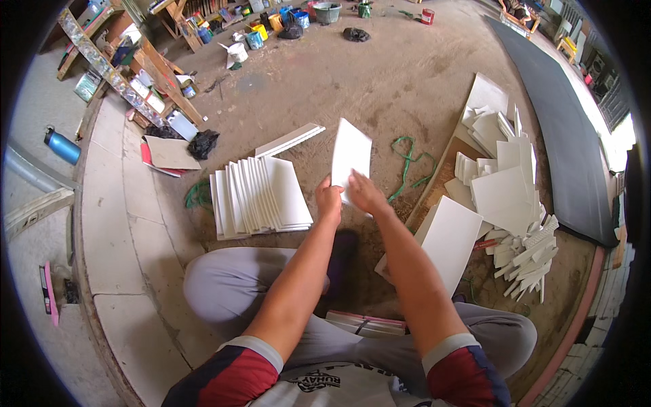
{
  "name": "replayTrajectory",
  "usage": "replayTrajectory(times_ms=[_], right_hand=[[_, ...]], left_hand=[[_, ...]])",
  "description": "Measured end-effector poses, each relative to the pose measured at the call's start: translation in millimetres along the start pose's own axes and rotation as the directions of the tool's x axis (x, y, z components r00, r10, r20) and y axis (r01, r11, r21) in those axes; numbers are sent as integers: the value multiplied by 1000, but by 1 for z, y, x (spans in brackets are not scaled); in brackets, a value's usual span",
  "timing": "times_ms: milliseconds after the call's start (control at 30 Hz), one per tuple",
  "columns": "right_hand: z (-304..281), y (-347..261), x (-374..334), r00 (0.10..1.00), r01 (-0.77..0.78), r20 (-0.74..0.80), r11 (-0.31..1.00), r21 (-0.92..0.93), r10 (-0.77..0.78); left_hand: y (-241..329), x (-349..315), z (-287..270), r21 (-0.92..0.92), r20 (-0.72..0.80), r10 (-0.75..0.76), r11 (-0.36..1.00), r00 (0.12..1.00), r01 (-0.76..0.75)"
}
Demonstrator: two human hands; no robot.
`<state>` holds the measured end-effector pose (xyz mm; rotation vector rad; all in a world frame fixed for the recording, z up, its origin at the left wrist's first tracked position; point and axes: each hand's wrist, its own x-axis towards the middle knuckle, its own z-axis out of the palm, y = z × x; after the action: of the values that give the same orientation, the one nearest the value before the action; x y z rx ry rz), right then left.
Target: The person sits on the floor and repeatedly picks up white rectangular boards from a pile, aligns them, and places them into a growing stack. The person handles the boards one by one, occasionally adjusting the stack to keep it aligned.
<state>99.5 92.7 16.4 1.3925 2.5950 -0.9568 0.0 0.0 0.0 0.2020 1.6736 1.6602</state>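
My left hand (329,195) is closed round the lower left edge of a thin white rectangular board (352,149), which stands tilted up in front of me. Slightly blurred, my right hand (367,192) lies over the board's lower right part, with its fingers curled against the face. To the left, a row of similar white boards (288,193) leans in an overlapping stack on the ground. A larger white board (447,237) rests by my right forearm.
Loose white boards (502,197) and narrow offcuts (525,258) are heaped at the right, beside a long dark sheet (556,129). Green string (409,163) curls on the floor beyond my right hand. Paint cans (255,41) stand at the back, and a blue bottle (62,146) lies far left.
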Motion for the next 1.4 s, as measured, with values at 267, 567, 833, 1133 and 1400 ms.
replayTrajectory(times_ms=[267, 567, 833, 1133, 1400], right_hand=[[-34, 20, -3, 946, -323, 55, 944, 72, 319], [-54, 92, -43, 753, 189, -570, 722, 666, 328], [-83, 51, -126, 792, 398, -320, 837, -376, -521], [-106, 0, -122, 919, 309, -62, 807, -504, -390], [-96, 105, -109, 658, 123, -690, 862, 492, 300]], left_hand=[[28, -28, -1, 16, 104, -89, 996, 991, 88], [13, -37, 17, -3, 484, 58, 998, 873, -64], [12, -65, 45, 57, 576, 225, 948, 786, -313], [35, -53, -19, 96, 501, 263, 930, 825, -354], [37, -78, 20, 15, 637, 202, 962, 744, -274]])
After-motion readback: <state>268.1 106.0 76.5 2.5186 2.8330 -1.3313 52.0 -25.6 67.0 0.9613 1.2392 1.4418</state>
